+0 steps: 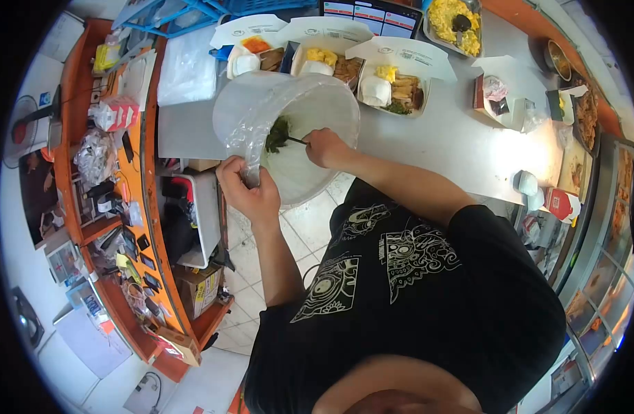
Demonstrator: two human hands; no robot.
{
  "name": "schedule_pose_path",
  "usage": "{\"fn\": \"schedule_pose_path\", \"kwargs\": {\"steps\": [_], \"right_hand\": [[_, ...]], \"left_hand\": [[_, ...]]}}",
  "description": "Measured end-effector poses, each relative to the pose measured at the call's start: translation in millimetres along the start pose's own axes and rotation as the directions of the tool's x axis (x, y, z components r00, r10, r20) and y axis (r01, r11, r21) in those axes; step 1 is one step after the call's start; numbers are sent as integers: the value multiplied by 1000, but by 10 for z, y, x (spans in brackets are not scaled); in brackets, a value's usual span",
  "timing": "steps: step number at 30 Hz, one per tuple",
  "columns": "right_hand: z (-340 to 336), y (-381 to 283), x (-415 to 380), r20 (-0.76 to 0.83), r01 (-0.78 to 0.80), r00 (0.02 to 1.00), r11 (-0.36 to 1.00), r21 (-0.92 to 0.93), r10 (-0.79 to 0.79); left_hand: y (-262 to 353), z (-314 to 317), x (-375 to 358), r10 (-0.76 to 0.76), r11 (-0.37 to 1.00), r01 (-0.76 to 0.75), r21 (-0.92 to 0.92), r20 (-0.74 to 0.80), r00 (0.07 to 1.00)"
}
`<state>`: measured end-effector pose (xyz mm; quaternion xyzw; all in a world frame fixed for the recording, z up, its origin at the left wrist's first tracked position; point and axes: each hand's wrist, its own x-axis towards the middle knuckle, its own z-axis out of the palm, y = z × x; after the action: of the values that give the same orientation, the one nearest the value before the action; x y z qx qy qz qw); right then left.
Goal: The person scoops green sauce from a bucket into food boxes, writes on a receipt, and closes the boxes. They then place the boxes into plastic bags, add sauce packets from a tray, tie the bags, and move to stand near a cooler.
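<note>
A large translucent plastic tub (317,183), its rim edged with clear plastic film, is tilted with its mouth toward me. My left hand (244,186) grips the rim on its left side. Inside the tub, my right hand (325,148) is closed around a thin dark-handled utensil (298,141); its working end is hidden among dark green chopped leaves (278,134). Beyond the tub stand opened takeout boxes: one (394,93) holds rice, egg, meat strips and greens, another (328,63) rice, egg and meat, and a third (255,58) rice with an orange-red topping.
A metal tray of scrambled egg (455,24) with a dark spoon and a tablet (372,17) are at the back. Another open box (496,100) sits right on the steel counter (437,141). Clear plastic bags (186,69) lie left, beside cluttered orange shelves (148,228).
</note>
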<state>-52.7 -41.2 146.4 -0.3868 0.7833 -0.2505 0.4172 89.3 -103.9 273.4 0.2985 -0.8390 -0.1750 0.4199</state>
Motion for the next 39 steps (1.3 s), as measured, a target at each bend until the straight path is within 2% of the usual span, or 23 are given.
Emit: {"fn": "schedule_pose_path", "kwargs": {"steps": [4, 6, 7, 8, 9, 10, 12, 13, 15, 16, 18, 19, 21, 22, 24, 30, 32, 34, 37, 39], "right_hand": [[100, 19, -3, 2, 60, 998, 996, -73, -60], [265, 86, 97, -151, 353, 931, 924, 149, -332], [255, 78, 121, -152, 355, 931, 923, 152, -333], [240, 71, 154, 17, 102, 992, 895, 434, -121], [218, 51, 170, 240, -190, 970, 754, 629, 45], [206, 38, 175, 240, -189, 970, 752, 632, 42], [188, 59, 189, 309, -261, 951, 611, 748, 29], [195, 101, 217, 310, -262, 950, 610, 748, 29], [167, 141, 254, 388, -344, 922, 451, 824, -7], [159, 118, 244, 391, -346, 920, 456, 820, -7], [149, 35, 220, 252, -210, 966, 725, 656, 52], [142, -3, 241, 259, -214, 964, 734, 645, 53], [121, -68, 244, 339, -290, 940, 631, 720, 45], [73, -62, 235, 346, -297, 937, 636, 713, 50], [-58, -51, 246, 488, -427, 873, 462, 778, -15], [-404, -21, 18, 481, -390, 870, 443, 807, -110], [-546, -12, -38, 468, -366, 871, 442, 819, -146], [-712, -49, -116, 450, -339, 875, 435, 834, -180], [-1058, -145, -267, 415, -291, 887, 454, 842, -201], [-1331, -181, -399, 418, -263, 868, 465, 845, -268]], "left_hand": [[12, 34, 6, 34, 999, -34, 0, -41, 999], [-23, 35, 4, 9, 1000, -9, -10, -34, 999], [-41, 31, 2, -17, 1000, 17, -18, -26, 1000], [-51, 30, -3, -15, 1000, 14, -15, -25, 1000], [-55, 30, -13, -41, 999, 41, -18, -25, 999], [-57, 30, -13, -67, 998, 67, -20, -23, 997], [-64, 41, 11, -46, 999, 46, -18, -22, 999], [-63, 49, 14, -30, 999, 29, -17, -24, 999], [-55, 65, 15, -60, 998, 60, -4, -24, 998], [-51, 73, 18, -89, 996, 90, 11, -28, 996], [-80, 92, 43, -68, 998, 69, 9, -39, 997], [-92, 105, 50, -42, 999, 43, 6, -43, 998], [-78, 114, 76, -84, 996, 84, -9, -48, 995], [-66, 110, 94, -110, 994, 109, -23, -43, 993], [-79, 103, 112, -136, 991, 136, -12, -46, 990], [-219, 66, 138, -210, 978, 208, -26, -126, 970], [-254, 44, 131, -303, 953, 302, -28, -154, 941], [-304, 26, 130, -298, 955, 295, -44, -155, 942], [-419, -5, 95, -442, 894, 406, -192, -224, 868], [-500, -102, 110, -483, 875, 459, -151, -242, 841]]}}
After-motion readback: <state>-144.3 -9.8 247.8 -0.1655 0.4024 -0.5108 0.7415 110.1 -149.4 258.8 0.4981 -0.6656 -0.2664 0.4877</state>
